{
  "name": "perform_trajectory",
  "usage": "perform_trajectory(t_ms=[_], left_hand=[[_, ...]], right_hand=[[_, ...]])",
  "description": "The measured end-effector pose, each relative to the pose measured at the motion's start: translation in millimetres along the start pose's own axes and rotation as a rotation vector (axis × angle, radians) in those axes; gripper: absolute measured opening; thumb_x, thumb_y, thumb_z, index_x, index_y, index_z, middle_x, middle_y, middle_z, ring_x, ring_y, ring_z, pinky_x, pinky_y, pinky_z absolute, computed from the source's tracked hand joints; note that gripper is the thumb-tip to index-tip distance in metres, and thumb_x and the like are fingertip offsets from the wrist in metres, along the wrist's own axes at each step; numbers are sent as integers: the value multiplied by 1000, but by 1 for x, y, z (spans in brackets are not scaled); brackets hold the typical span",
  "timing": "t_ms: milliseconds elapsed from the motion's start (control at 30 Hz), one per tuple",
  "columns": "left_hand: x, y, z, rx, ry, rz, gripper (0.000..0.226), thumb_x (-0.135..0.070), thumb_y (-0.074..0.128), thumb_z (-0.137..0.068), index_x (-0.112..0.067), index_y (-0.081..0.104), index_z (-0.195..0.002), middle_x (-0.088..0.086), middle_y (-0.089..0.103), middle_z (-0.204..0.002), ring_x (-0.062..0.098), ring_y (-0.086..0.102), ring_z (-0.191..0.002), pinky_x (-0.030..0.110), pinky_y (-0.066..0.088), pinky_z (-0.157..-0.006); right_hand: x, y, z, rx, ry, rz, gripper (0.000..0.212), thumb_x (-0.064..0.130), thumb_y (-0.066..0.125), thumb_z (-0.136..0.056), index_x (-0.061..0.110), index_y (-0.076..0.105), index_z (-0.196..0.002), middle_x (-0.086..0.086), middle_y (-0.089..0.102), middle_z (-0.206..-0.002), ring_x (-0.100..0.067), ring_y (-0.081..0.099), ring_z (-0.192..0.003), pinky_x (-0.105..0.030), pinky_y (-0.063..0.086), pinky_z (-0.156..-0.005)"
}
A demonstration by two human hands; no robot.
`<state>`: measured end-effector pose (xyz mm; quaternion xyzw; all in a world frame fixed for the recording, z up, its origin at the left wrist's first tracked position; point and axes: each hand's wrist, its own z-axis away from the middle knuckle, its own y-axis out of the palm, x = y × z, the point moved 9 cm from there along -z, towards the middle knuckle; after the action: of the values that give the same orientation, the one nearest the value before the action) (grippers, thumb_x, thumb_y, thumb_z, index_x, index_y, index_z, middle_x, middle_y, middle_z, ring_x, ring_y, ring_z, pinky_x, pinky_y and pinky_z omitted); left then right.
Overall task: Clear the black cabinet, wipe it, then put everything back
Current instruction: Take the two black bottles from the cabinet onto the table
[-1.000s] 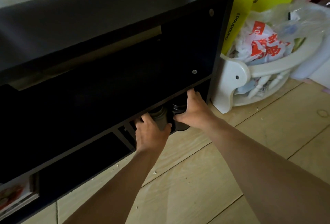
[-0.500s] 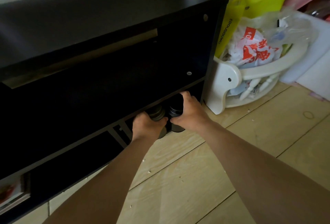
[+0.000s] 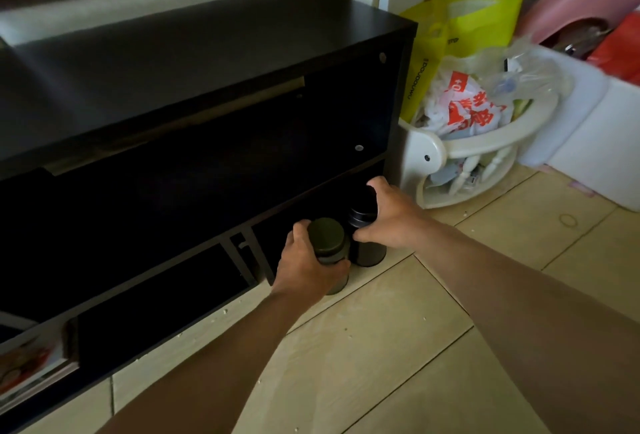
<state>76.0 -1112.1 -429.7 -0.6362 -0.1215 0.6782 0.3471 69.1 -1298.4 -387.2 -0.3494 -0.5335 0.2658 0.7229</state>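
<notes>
While both containers stand upright at the mouth of the lower right compartment of the black cabinet [image 3: 207,63], each is held by one hand.

Left hand [image 3: 306,264]: fingers and thumb are curled round the body of the green-lidded jar [image 3: 327,238], just below the lid.

Right hand [image 3: 393,222]: fingers are hooked over the cap of the black bottle [image 3: 367,229], with the thumb against its neck.

The jar and the bottle stand side by side, touching or nearly so. The bottle is the nearer to the cabinet's right wall. Both are at the cabinet's front edge, beside the floor [image 3: 381,347]. Whether their bases rest on a surface or are lifted cannot be determined.

Task status, as a judgement:

1. Clearing. No items can be made out on the cabinet's top panel or wide middle shelf, though the shelf is too dark to confirm. A printed booklet [image 3: 24,364] lies in the lower left compartment, so clearing is probably incomplete.
2. Wiping. No cloth is in view, and nothing indicates whether this step is done.
3. Returning. The hold suits either withdrawal or replacement. The direction cannot be told.

Against the cabinet's right wall stands a white plastic basket [image 3: 426,153] filled with bags [image 3: 464,108].
</notes>
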Motion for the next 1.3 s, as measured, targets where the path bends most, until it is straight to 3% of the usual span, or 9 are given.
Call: perform_trajectory(t_ms=[333,600,900,1033,1167,1300], left_hand=[[-26,-35,27,-23,67,-25,88,-47,84,-66,-32,34,-137,-8,48,-123,14,55,-113,39,52,-100],[-42,-60,33,-80,103,-31,86,-46,84,-68,-31,33,-136,-8,49,-125,15,54,-116,41,51,-101],[-66,-51,20,-74,133,-1,88,-46,86,-63,-33,34,-133,-9,49,-121,13,54,-114,40,52,-101],[-97,-62,30,-55,103,6,86,-46,86,-62,-34,36,-131,-8,49,-124,14,54,-114,40,52,-100],[-154,-89,68,-11,34,4,85,-42,88,-63,-34,36,-130,-9,49,-122,13,55,-111,38,53,-98],[-237,-160,107,-25,16,33,84,-39,90,-63,-33,38,-128,-8,50,-121,12,55,-111,30,51,-94]], right_hand=[[26,-35,40,10,-54,36,78,32,88,-70,28,39,-131,4,60,-111,-17,61,-100,-33,54,-80],[32,-48,53,-8,-18,-10,81,34,89,-69,27,39,-131,5,59,-114,-18,58,-103,-35,52,-87],[20,-60,42,-11,20,-71,73,30,90,-68,29,42,-124,7,58,-109,-19,59,-105,-33,50,-80],[30,-102,53,-80,75,-73,76,32,90,-65,28,41,-123,-2,55,-116,-25,58,-106,-39,53,-86],[59,-157,95,-77,114,-145,78,30,90,-67,26,42,-128,2,58,-115,-22,58,-108,-38,51,-89],[116,-243,144,-70,119,-153,75,29,91,-67,28,44,-126,2,59,-116,-23,59,-111,-41,53,-92]])
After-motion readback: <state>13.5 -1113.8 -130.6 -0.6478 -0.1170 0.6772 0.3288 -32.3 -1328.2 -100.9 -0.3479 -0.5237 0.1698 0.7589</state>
